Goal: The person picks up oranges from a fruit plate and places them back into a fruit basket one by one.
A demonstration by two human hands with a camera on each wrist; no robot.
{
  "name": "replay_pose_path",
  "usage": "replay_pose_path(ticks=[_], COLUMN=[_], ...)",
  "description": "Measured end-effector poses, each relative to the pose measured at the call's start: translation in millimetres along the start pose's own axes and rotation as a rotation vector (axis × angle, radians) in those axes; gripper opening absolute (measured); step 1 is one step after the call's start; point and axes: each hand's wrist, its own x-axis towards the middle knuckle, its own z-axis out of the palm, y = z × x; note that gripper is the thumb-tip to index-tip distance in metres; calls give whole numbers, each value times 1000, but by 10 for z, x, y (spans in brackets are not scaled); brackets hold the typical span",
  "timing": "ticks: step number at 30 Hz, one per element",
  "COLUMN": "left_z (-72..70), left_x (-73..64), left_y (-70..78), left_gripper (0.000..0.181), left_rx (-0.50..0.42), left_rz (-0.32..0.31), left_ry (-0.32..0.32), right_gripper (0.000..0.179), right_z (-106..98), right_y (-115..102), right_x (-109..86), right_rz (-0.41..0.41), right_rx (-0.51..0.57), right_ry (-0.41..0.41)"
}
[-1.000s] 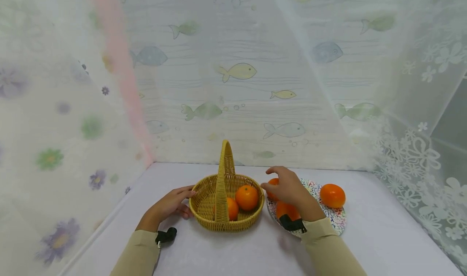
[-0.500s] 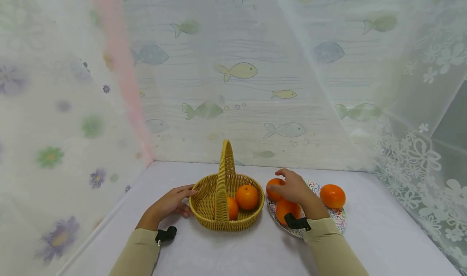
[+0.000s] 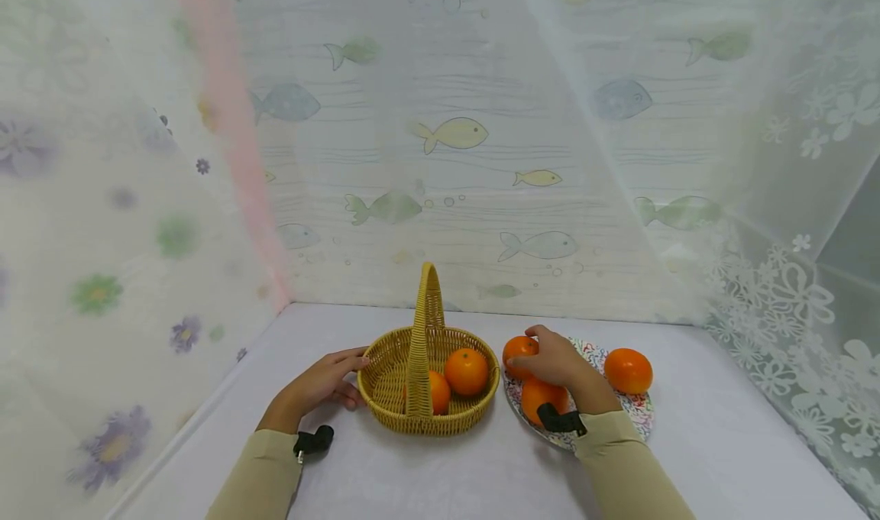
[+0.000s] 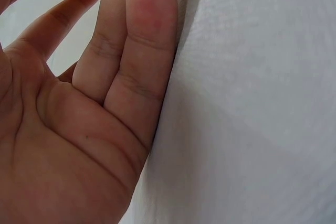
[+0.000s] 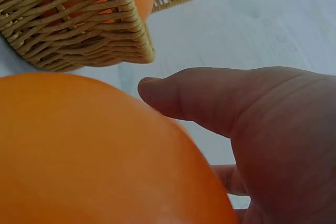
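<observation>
My left hand (image 3: 316, 386) rests at the left side of a yellow wicker basket (image 3: 429, 427), fingertips at its rim and the fingers fairly straight. In the left wrist view, the little-finger side of the hand lies along the white tabletop. Two oranges (image 3: 466, 372) sit in the basket, one partly behind its tall handle (image 3: 416, 352). My right hand (image 3: 558, 363) grips the back-left orange (image 3: 519, 349) on the patterned plate (image 3: 642, 417), thumb in front and fingers behind. A nearer orange (image 3: 539, 398) lies beneath the wrist and fills much of the right wrist view.
Another orange (image 3: 629, 371) sits at the right of the plate. The white tabletop (image 3: 426, 478) reaches back to a hanging sheet with fish prints (image 3: 457, 134). Flower-printed sheets (image 3: 96, 294) close off the left, and a lace-like one (image 3: 797, 287) the right.
My right hand has moved slightly right and down onto the back-left orange, which shows more clearly now. The left hand, basket and fruit stay in place.
</observation>
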Motion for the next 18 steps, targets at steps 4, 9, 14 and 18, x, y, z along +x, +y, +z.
replay_pose_path(ticks=[4,9,14,18], left_z=[2,4,-1,-9], left_x=[1,5,6,13], left_y=[5,8,-1,-11], left_gripper=[73,73,73,74], left_rx=[-3,-10,-12,-13], left_rz=[-1,-6,-3,-1], left_ry=[-1,-1,-7,-7], right_gripper=[77,78,75,74], right_z=[15,22,27,18], right_y=[7,10,6,3], right_x=[-3,-14,-28,-33], right_rz=[6,-2,-1,-2], right_rx=[0,-16,-20,-18], right_ry=[-5,4,4,1])
